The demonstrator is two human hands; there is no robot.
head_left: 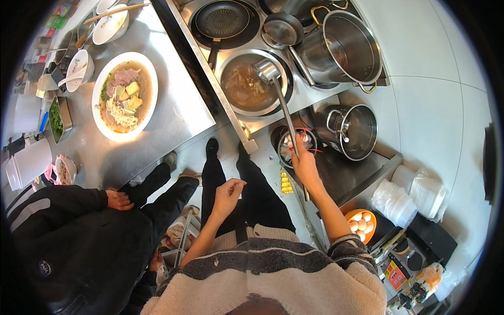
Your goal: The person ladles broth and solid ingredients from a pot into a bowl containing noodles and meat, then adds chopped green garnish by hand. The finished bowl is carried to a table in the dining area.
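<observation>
My right hand (303,160) grips the long metal handle of a ladle (287,113). The ladle's cup (266,70) rests in a round steel pan (253,112) of brown broth on the stove, tipped toward the near right side. Bits of food float in the broth (239,86). My left hand (227,197) hovers before my waist with its fingers curled in, and nothing shows in it. On the steel counter at left stands a large white bowl (96,100) of soup, with sliced meat, yellow chunks and pale shreds on top.
A black frying pan (222,21), a saucepan (283,27) and a tall pot (314,55) crowd the stove; another pot (359,131) stands lower right. Beneath my right hand is a bin (283,152). An orange bowl (373,231) holds several eggs. A person in black (89,247) stands left.
</observation>
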